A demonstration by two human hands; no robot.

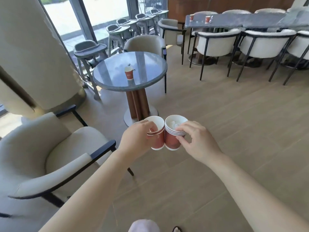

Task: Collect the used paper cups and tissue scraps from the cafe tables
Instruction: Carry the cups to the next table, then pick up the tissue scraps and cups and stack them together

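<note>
No legible text, brand, number or sign is found. The lone red paper cup [129, 73] on the round surface [107, 77] bears a pale mark on its wall, too small and blurred to read. The stacked red cups [172, 141] show only white rim bands.

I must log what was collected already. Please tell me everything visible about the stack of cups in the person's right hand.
The stack of red paper cups is several cups nested together, shown by the white rims layered near its top. The insides are white, and crumpled white tissue lies in the top cup. It is held nearly upright above the floor, pinched at the rims by the right hand. Its side touches the red cups held in the left hand.
</note>
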